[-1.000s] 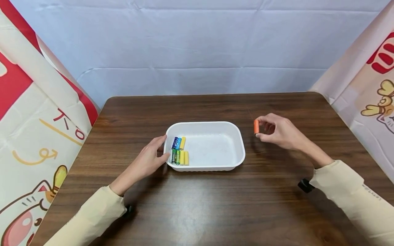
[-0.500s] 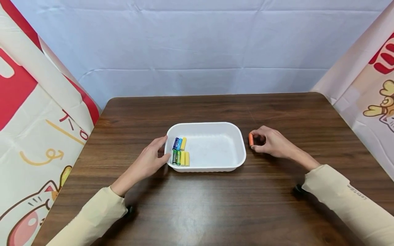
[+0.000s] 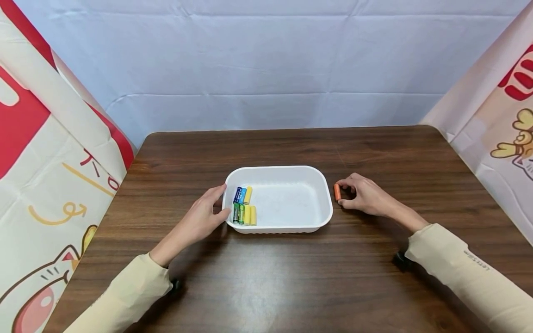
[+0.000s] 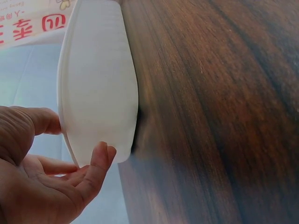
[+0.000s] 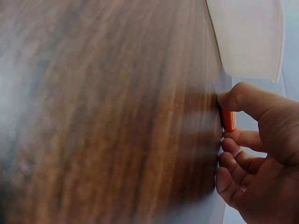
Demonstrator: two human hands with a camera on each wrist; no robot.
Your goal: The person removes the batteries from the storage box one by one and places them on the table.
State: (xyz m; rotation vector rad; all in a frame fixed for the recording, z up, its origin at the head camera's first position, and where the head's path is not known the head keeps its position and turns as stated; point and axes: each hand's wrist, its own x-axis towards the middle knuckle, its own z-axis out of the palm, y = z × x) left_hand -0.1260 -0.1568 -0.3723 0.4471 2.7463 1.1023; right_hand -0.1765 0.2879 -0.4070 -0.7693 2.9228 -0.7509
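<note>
A white plastic tray sits mid-table. My left hand rests against its left end, thumb and forefinger spread along the rim; in the left wrist view the other fingertips touch the outer wall. Just right of the tray, my right hand pinches an orange battery between thumb and forefinger, down at the tabletop. The right wrist view shows that battery partly hidden behind the thumb. Inside the tray's left side lie two rows of batteries: dark blue, light blue and yellow behind, green and yellow in front.
The brown wooden table extends around the tray on all sides. A pale cloth hangs behind its back edge, with printed cloths at the left and right. A dark wrist device shows under the right sleeve.
My right hand has brought the orange battery leftward and down to the table beside the tray, moving only slightly in the last half second. The left hand has stayed at the tray's left end.
</note>
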